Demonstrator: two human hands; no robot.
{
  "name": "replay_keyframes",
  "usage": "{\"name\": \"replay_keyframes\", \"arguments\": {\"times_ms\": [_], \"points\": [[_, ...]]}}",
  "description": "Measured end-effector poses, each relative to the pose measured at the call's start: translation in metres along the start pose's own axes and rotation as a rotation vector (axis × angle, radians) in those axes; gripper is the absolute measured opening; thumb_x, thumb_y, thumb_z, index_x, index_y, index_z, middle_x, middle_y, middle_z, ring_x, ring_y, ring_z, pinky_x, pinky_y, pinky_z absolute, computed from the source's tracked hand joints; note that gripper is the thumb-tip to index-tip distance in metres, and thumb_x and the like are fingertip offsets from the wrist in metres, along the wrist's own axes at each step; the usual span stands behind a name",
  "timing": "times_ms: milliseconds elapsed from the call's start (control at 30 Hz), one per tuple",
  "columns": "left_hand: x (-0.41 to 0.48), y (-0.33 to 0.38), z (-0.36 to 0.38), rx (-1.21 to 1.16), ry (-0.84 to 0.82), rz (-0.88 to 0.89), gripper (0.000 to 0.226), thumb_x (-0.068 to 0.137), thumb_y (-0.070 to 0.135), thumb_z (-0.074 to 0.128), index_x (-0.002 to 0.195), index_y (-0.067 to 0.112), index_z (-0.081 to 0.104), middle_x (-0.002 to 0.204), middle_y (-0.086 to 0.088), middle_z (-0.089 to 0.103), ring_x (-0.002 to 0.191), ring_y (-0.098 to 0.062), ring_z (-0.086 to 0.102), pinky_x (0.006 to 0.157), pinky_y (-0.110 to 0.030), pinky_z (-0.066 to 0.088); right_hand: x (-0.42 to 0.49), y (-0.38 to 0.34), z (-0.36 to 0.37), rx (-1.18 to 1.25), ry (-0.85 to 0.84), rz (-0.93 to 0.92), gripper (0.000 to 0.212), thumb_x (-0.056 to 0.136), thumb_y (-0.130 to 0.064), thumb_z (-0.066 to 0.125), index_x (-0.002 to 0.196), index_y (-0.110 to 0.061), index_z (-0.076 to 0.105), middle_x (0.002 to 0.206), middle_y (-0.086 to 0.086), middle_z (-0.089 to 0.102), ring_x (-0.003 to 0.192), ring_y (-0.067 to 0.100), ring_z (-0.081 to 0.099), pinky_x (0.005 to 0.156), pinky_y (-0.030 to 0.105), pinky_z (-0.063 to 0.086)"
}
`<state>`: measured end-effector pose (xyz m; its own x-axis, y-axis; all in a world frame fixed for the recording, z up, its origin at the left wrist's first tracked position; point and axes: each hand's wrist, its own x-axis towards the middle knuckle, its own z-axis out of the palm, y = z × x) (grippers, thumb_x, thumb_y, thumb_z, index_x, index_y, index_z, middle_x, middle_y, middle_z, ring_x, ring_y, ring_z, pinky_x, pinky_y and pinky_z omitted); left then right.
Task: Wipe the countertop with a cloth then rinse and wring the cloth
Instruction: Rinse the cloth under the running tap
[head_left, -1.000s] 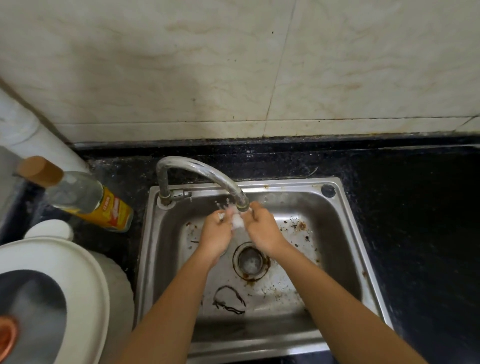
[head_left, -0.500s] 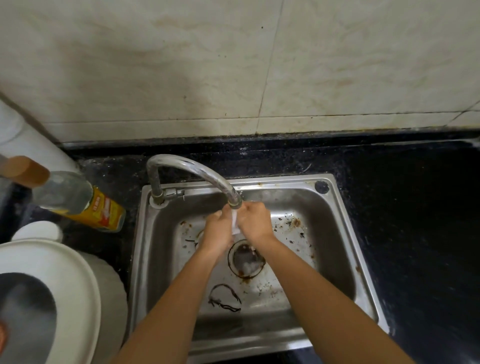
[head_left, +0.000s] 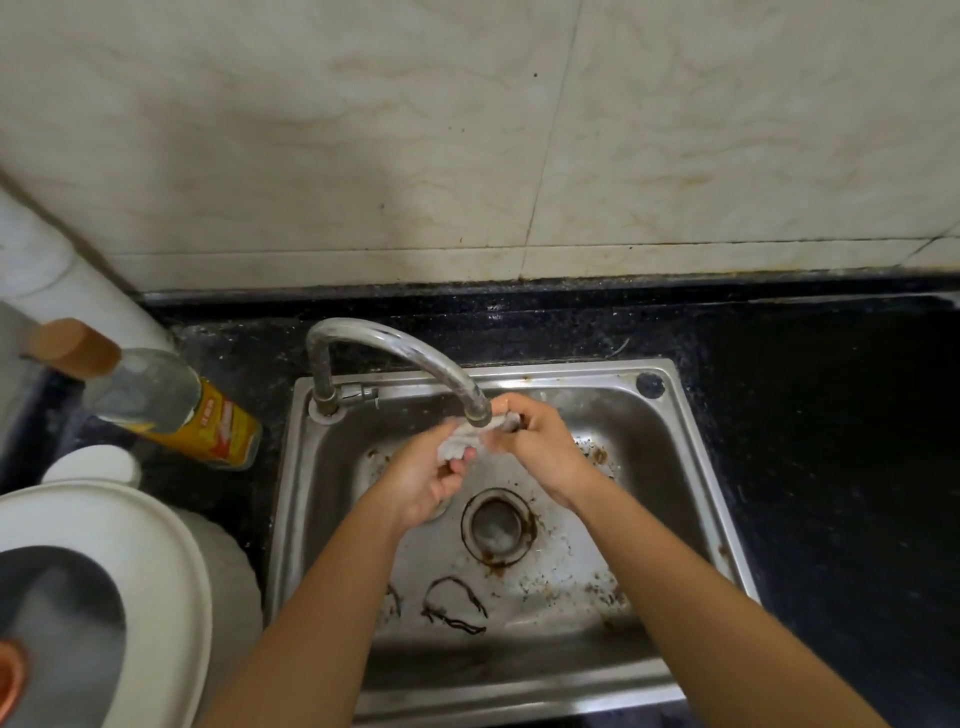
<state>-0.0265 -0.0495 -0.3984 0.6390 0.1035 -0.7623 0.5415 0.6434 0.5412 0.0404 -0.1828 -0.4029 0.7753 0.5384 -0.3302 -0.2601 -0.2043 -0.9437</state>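
Note:
A small whitish cloth (head_left: 464, 441) is bunched between both hands right under the spout of the curved metal tap (head_left: 405, 358). My left hand (head_left: 427, 475) grips its lower left end, palm turned up. My right hand (head_left: 535, 441) grips the other end by the spout. Both hands hang over the stained steel sink (head_left: 691, 467), above the round drain (head_left: 497, 526). The black countertop (head_left: 831, 441) surrounds the sink. Much of the cloth is hidden inside my fingers.
A clear bottle with a yellow label and brown cap (head_left: 156, 397) leans left of the sink. A white appliance with a rounded lid (head_left: 130, 571) fills the lower left. A dark wire-like loop (head_left: 452, 605) lies on the sink floor. Tiled wall behind.
My hands have drawn slightly apart and the left palm has turned upward, showing more of the cloth. The camera view has shifted a little.

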Motion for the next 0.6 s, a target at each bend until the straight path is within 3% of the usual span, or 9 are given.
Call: {"name": "replay_keyframes", "arguments": {"times_ms": [67, 133, 233, 300, 433, 500, 600], "points": [[0.001, 0.003, 0.001, 0.083, -0.023, 0.079, 0.027, 0.1, 0.019, 0.043, 0.104, 0.002, 0.064, 0.075, -0.005, 0.056, 0.05, -0.005, 0.045, 0.043, -0.015, 0.033, 0.001, 0.004, 0.0, 0.196, 0.007, 0.137, 0.035, 0.078, -0.006, 0.067, 0.113, -0.007, 0.064, 0.103, 0.01, 0.066, 0.094, 0.017, 0.062, 0.08, 0.029, 0.05], [0.002, 0.0, 0.003, 0.203, -0.023, 0.162, 0.024, 0.1, 0.013, 0.044, 0.097, 0.004, 0.066, 0.085, -0.01, 0.061, 0.063, -0.01, 0.051, 0.056, -0.02, 0.039, 0.003, 0.006, 0.005, 0.229, 0.012, 0.27, 0.036, 0.09, -0.022, 0.062, 0.121, -0.004, 0.057, 0.104, 0.012, 0.068, 0.091, 0.019, 0.067, 0.073, 0.027, 0.051], [0.002, -0.009, 0.006, 0.287, 0.066, 0.235, 0.022, 0.099, 0.01, 0.044, 0.093, 0.009, 0.065, 0.098, -0.013, 0.066, 0.09, -0.023, 0.059, 0.076, -0.027, 0.046, 0.001, 0.005, 0.014, -0.137, 0.075, 0.3, 0.029, 0.098, -0.033, 0.05, 0.098, -0.005, 0.058, 0.077, 0.007, 0.063, 0.061, 0.015, 0.058, 0.056, 0.027, 0.045], [0.001, -0.013, 0.008, 0.357, 0.143, 0.281, 0.023, 0.1, 0.017, 0.044, 0.095, 0.012, 0.065, 0.095, -0.008, 0.067, 0.092, -0.021, 0.06, 0.079, -0.029, 0.047, -0.001, 0.007, 0.02, -0.391, 0.104, 0.181, 0.032, 0.101, -0.031, 0.043, 0.089, -0.005, 0.056, 0.073, 0.007, 0.058, 0.059, 0.015, 0.049, 0.055, 0.027, 0.04], [0.003, -0.016, 0.015, 0.372, 0.182, 0.263, 0.03, 0.101, 0.032, 0.039, 0.106, 0.015, 0.063, 0.088, 0.0, 0.065, 0.074, -0.013, 0.056, 0.057, -0.024, 0.042, -0.009, 0.006, 0.033, -0.486, 0.155, 0.024, 0.044, 0.102, -0.04, 0.037, 0.073, -0.012, 0.052, 0.063, -0.001, 0.052, 0.054, 0.011, 0.045, 0.051, 0.025, 0.034], [0.003, -0.013, 0.02, 0.271, 0.18, 0.208, 0.03, 0.1, 0.031, 0.039, 0.098, 0.016, 0.065, 0.071, 0.002, 0.059, 0.057, -0.009, 0.045, 0.044, -0.021, 0.032, -0.009, 0.005, 0.036, -0.49, 0.204, -0.009, 0.045, 0.101, -0.04, 0.039, 0.064, -0.018, 0.046, 0.056, -0.005, 0.048, 0.05, 0.009, 0.042, 0.048, 0.025, 0.032], [0.0, -0.01, 0.025, 0.144, 0.194, 0.136, 0.031, 0.098, 0.033, 0.044, 0.08, 0.016, 0.062, 0.061, 0.002, 0.051, 0.046, -0.007, 0.037, 0.033, -0.018, 0.023, -0.01, 0.003, 0.039, -0.55, 0.214, -0.032, 0.046, 0.101, -0.038, 0.039, 0.059, -0.021, 0.042, 0.054, -0.004, 0.048, 0.05, 0.013, 0.047, 0.049, 0.027, 0.038]]}}
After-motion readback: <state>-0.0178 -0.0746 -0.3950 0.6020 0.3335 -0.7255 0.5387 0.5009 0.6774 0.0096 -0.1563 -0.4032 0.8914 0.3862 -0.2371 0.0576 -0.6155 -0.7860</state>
